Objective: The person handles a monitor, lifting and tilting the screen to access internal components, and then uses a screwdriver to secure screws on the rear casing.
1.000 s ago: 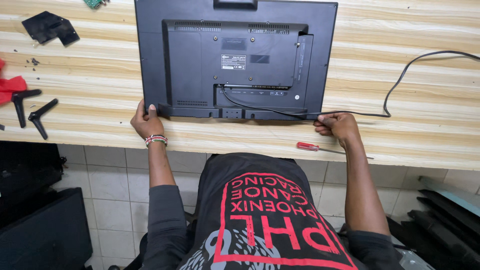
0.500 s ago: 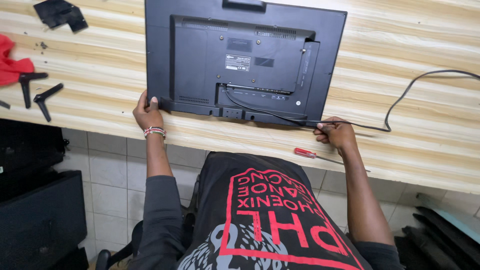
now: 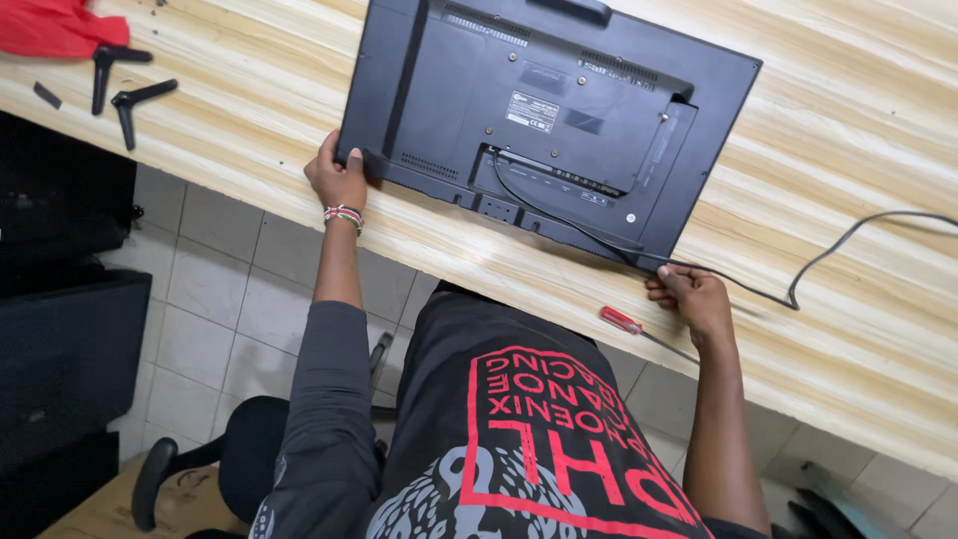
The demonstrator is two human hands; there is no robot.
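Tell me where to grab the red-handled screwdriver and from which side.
Grip the screwdriver by its red handle, coming from above. It lies flat on the table near the front edge, handle pointing left, thin shaft running right toward the right hand, so the handle is the thick, free end.

Left hand [image 3: 337,178] and right hand [image 3: 692,296] gripping face-down black monitor [image 3: 559,110], red-handled screwdriver [image 3: 639,331] nearby
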